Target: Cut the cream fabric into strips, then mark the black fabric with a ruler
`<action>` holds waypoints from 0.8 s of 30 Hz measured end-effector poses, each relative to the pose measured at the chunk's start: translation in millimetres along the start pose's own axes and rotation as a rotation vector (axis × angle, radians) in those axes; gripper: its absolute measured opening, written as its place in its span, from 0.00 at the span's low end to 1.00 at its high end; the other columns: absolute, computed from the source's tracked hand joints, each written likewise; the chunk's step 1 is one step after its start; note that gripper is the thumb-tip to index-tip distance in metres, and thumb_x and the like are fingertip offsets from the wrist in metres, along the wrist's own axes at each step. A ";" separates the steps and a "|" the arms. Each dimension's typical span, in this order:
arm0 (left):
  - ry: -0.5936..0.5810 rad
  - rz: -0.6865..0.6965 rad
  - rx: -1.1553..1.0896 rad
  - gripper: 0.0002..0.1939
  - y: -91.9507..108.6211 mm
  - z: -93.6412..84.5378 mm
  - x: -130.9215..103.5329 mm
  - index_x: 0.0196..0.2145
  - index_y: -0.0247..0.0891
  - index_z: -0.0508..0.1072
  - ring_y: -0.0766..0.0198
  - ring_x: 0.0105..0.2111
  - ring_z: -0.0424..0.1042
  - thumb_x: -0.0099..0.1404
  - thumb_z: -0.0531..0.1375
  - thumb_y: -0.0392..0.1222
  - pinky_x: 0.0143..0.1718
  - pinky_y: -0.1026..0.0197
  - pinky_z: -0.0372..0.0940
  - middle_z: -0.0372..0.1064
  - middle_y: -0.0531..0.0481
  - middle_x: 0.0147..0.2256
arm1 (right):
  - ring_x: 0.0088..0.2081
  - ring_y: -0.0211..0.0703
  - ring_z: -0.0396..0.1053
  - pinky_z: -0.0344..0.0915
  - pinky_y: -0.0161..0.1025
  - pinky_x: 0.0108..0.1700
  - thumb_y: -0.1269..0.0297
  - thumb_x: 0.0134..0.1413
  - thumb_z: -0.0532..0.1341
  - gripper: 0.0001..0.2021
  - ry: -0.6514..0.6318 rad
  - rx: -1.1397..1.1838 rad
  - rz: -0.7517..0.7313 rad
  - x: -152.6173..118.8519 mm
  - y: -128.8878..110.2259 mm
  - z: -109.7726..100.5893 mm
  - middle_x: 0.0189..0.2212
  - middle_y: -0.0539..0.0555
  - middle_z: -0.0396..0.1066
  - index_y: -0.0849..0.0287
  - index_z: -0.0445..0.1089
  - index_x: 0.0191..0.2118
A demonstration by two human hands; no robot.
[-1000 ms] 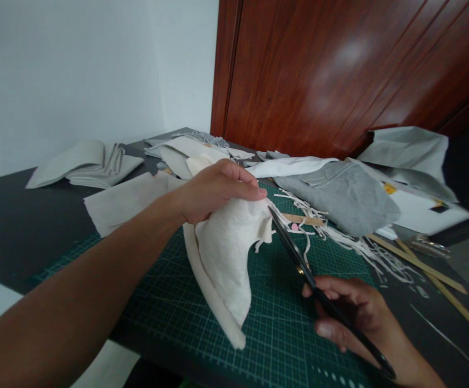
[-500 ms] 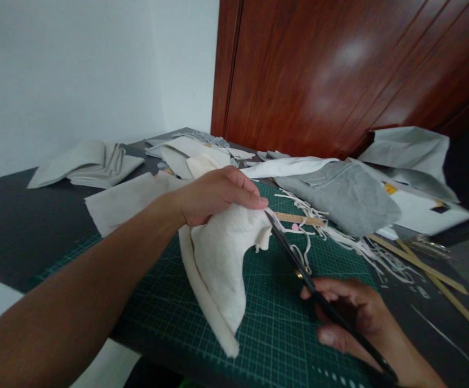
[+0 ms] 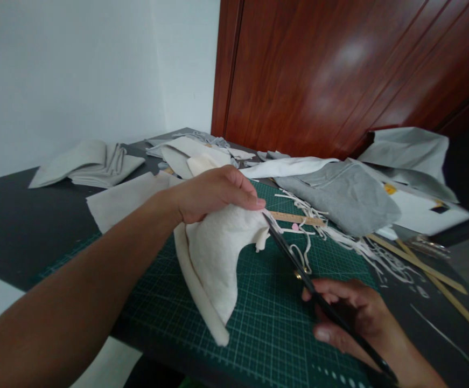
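Observation:
My left hand (image 3: 222,191) is closed, pinching the upper edge of a cream fabric piece (image 3: 214,264) between thumb and fingers. The fabric hangs down over the green cutting mat (image 3: 274,323), with a thick rolled or folded edge along its left side. My right hand (image 3: 351,318) is wrapped around the handles of black scissors (image 3: 288,248). The scissors point up and left, and their tips meet the fabric edge just beside my left thumb. Part of the handles is hidden by my fingers.
Thin white fabric strips (image 3: 355,242) lie on the mat's right side, near a wooden ruler (image 3: 294,218). Long wooden strips (image 3: 420,264) rest farther right. Grey cloth (image 3: 339,199) lies behind, folded fabric (image 3: 92,164) at the left. A brown wooden panel (image 3: 319,70) rises beyond the table.
The hanging fabric's lower end has swung slightly left and up. My left hand and the scissor tips have shifted a little to the left.

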State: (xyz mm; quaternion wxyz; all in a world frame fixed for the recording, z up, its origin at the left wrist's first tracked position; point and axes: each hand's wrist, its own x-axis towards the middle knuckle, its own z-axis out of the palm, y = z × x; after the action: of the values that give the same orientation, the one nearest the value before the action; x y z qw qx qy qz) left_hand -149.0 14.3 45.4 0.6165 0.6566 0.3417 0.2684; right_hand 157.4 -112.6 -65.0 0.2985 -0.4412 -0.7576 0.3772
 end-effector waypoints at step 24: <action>0.022 -0.072 0.079 0.09 3.8 1.7 -0.7 0.22 0.34 0.76 0.70 0.18 0.66 0.57 0.68 0.40 0.22 0.68 0.58 0.70 0.54 0.19 | 0.21 0.34 0.52 0.46 0.36 0.24 0.62 0.54 0.70 0.13 0.022 -0.054 -0.015 -2.0 4.2 1.0 0.21 0.42 0.57 0.52 0.74 0.45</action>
State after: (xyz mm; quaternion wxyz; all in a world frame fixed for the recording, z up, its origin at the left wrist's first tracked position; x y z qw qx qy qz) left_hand -147.7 12.7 49.0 0.5953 0.6649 0.3821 0.2396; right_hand 159.3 -113.3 -69.3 0.2977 -0.4472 -0.7675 0.3497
